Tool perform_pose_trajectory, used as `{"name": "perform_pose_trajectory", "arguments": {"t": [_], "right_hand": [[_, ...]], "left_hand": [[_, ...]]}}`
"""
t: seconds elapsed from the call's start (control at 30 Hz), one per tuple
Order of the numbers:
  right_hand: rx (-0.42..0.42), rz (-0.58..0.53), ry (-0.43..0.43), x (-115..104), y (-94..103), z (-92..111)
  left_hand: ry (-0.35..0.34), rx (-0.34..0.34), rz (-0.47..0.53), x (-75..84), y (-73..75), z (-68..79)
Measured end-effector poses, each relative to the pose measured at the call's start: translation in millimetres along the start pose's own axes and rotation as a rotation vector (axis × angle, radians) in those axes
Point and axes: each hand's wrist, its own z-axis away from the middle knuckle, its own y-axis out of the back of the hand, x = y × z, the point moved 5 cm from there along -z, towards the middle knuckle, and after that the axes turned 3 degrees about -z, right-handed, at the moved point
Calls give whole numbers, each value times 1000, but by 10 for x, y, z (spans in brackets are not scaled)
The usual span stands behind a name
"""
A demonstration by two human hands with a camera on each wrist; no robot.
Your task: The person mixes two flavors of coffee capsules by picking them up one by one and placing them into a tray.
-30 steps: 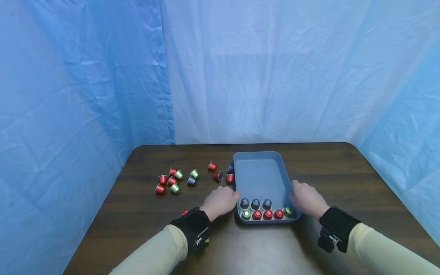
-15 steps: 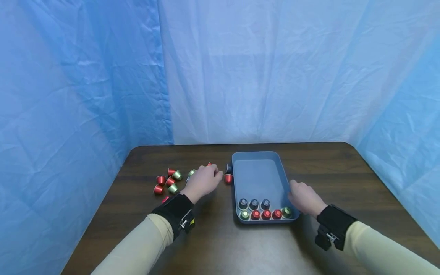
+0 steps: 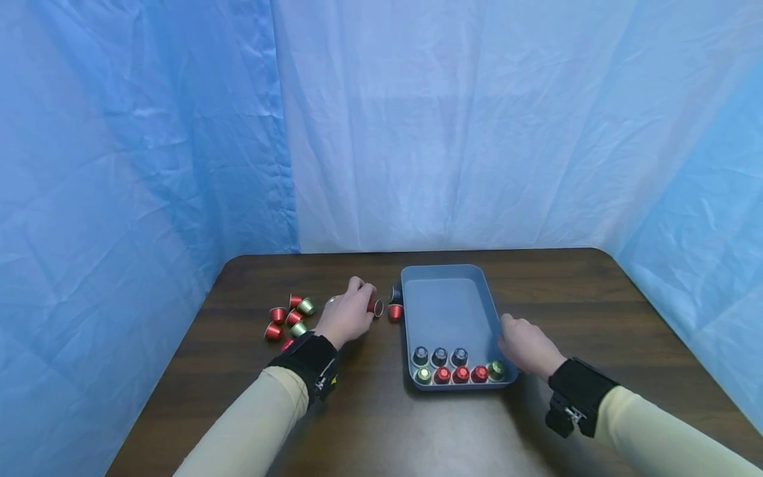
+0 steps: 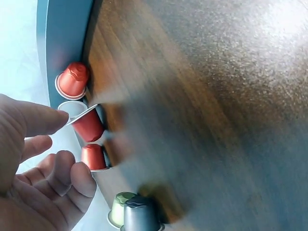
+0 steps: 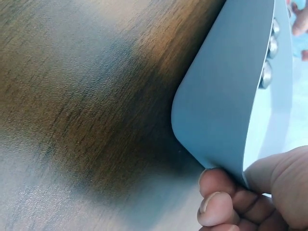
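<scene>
My left hand [image 3: 346, 317] is over the loose coffee capsules left of the tray. In the left wrist view its thumb and fingers are apart, with one fingertip at the rim of a tipped dark red capsule [image 4: 89, 126]. Another red capsule [image 4: 93, 157] stands close to the other fingertips. My right hand [image 3: 527, 344] pinches the right wall of the blue-grey tray [image 3: 450, 298], thumb inside and fingers outside. Inside the tray's near end, three dark capsules [image 3: 440, 357] stand behind a row of red and green ones [image 3: 461, 375].
More red capsules [image 3: 273, 331] and green capsules [image 3: 306, 306] lie scattered on the left of the brown wooden table [image 3: 238, 391]. A red capsule [image 3: 395, 313] and a dark blue capsule [image 3: 396, 294] sit against the tray's left side. Blue sheets [image 3: 453, 132] surround the table.
My left hand has moved from the tray's left edge leftward to the loose capsules, its fingers spreading apart. The right hand keeps its hold on the tray.
</scene>
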Motion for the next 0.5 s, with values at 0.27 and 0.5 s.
{"name": "perform_pose_trajectory", "arguments": {"t": [0.27, 0.5], "right_hand": [[6, 3, 16, -5, 12, 16], [-1, -6, 10, -4, 18, 24]], "left_hand": [[6, -4, -60, -3, -56, -32], [-35, -22, -197, -9, -103, -37]]}}
